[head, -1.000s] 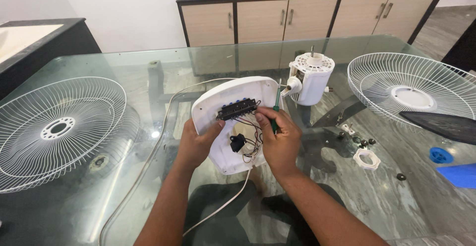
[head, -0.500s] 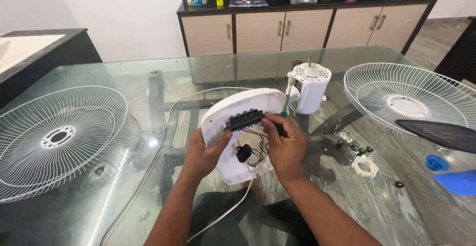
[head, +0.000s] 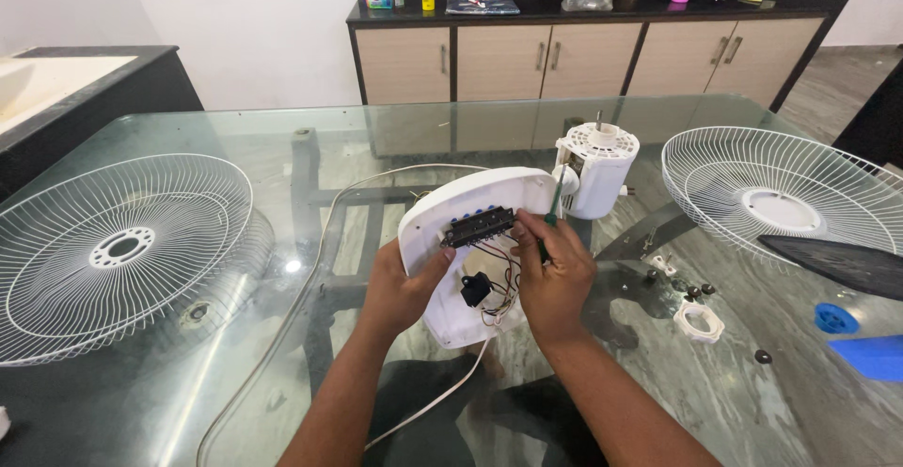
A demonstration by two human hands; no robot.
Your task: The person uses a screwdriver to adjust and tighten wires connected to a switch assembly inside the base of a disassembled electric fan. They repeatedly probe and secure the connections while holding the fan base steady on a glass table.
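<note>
Hands meet over a white fan housing [head: 470, 241] tilted up from the glass table [head: 282, 147], its open inside facing the person. The left hand [head: 400, 288] clamps the housing's left edge, thumb near the black switch block [head: 480, 226]. The right hand [head: 555, 279] closes round a green-handled screwdriver [head: 555, 205], its tip seemingly at the block's right end. Below hang thin wires [head: 503, 288] and a small black part [head: 474, 289]. The step in hand looks like work on the switch block's fastening; the next move calls for a steady housing and a tip seated square in the screw. Just beyond stands the white motor [head: 594, 168]; wire grilles [head: 122, 241] [head: 781, 199] lie at either side, with a white ring nut [head: 699, 322] and loose screws [head: 694, 290] to the right.
</note>
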